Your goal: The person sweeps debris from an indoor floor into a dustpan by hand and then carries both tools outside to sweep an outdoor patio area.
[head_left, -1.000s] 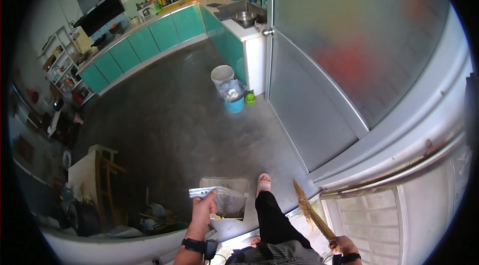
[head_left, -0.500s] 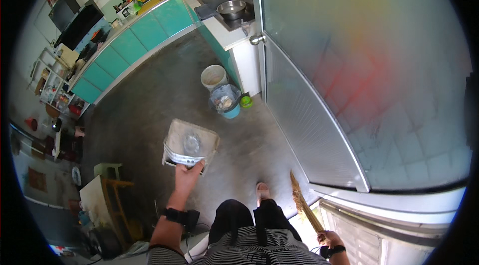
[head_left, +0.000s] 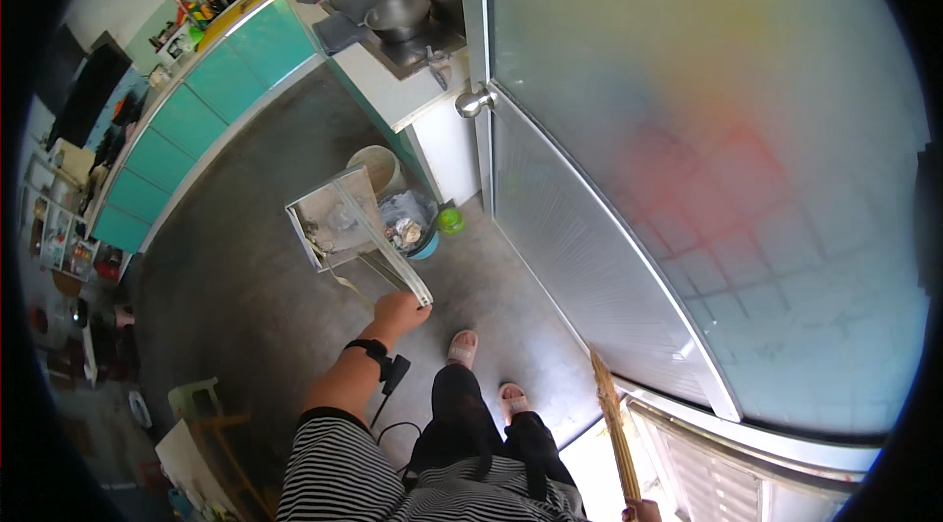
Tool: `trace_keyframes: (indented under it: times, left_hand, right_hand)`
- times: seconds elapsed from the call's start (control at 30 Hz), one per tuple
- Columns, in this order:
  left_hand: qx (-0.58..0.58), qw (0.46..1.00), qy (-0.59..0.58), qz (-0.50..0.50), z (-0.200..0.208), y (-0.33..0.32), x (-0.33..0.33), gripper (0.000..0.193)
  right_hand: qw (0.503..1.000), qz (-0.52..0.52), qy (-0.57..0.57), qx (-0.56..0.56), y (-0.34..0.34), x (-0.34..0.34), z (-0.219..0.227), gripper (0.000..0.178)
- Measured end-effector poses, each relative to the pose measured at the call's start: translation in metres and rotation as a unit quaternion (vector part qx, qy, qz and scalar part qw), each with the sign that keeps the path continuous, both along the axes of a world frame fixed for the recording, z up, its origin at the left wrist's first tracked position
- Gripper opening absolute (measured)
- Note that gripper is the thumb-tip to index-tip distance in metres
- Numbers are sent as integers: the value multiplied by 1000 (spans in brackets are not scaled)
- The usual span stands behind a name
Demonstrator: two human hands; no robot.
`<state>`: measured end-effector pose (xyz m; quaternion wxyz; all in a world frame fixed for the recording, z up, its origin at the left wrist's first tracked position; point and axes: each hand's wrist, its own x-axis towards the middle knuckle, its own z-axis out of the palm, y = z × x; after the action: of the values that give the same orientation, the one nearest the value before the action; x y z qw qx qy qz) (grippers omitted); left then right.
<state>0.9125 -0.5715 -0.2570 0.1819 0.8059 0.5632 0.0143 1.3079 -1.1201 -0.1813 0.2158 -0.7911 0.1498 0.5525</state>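
My left hand [head_left: 401,314] is closed round the end of the pale handle of a dustpan [head_left: 321,198], held out in front of me above the floor. Inside the pan lie a crumpled clear plastic piece [head_left: 342,217] and some small debris along its left edge. The pan is tilted and its far right corner overlaps a white bucket in the picture. A blue bin [head_left: 426,248] lined with a bag holding rubbish stands just right of the pan. Low at the right, my right hand [head_left: 640,511], partly cut off by the lower edge, grips a straw broom [head_left: 616,432], its bristly end upward.
Behind the bin is the white bucket [head_left: 381,166], and beside it a small green container [head_left: 451,219]. A frosted door [head_left: 589,218] with a round knob rises on the right. Ahead are a counter with a sink [head_left: 422,51] and green cabinets [head_left: 226,80]. A stool [head_left: 196,399] is at lower left.
My left hand has swung the dustpan forward toward the bucket and bin and tilted it, its handle now raised. I have stepped nearer to them. The right hand with the broom sits lower in view.
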Motion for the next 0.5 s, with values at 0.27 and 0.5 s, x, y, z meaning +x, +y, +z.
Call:
trace_keyframes:
  times: [0.27, 0.5]
  left_hand:
    - [-142, 963, 190, -126, -114, 58, -19, 13]
    - [-180, 918, 287, -206, -144, 62, -21, 20]
  right_hand:
    - [998, -12, -9, -62, 16, -95, 3, 21]
    - [996, -44, 0, -72, 57, -125, -7, 25]
